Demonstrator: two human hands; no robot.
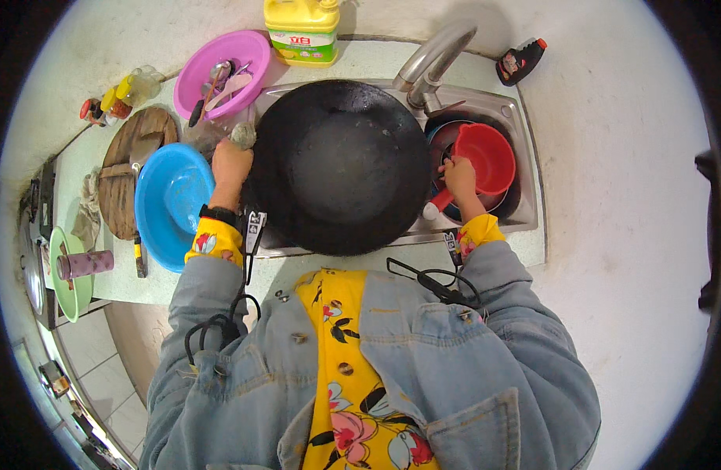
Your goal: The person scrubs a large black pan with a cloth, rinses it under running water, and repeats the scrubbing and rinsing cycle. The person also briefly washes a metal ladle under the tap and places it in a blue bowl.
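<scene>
My left hand [230, 165] is closed at the left rim of a large black wok [349, 170], with a greyish scouring pad [243, 136] at its fingers. The wok lies face up over the left part of the stainless steel sink [522, 202] and hides what is under it. At the right basin, my right hand [459, 178] has curled fingers beside the left rim of a red plastic dipper [487, 157]. The dipper's handle [440, 202] passes under my wrist. Beneath the dipper are nested bowls or pots, mostly hidden; what those fingers grip is unclear.
A metal faucet [434, 64] rises behind the sink. Left stand a blue basin [160, 205], a wooden cutting board [116, 202] and a pink basin [187, 76] with utensils. A yellow detergent jug [302, 35] and a black bottle [518, 63] stand at the back.
</scene>
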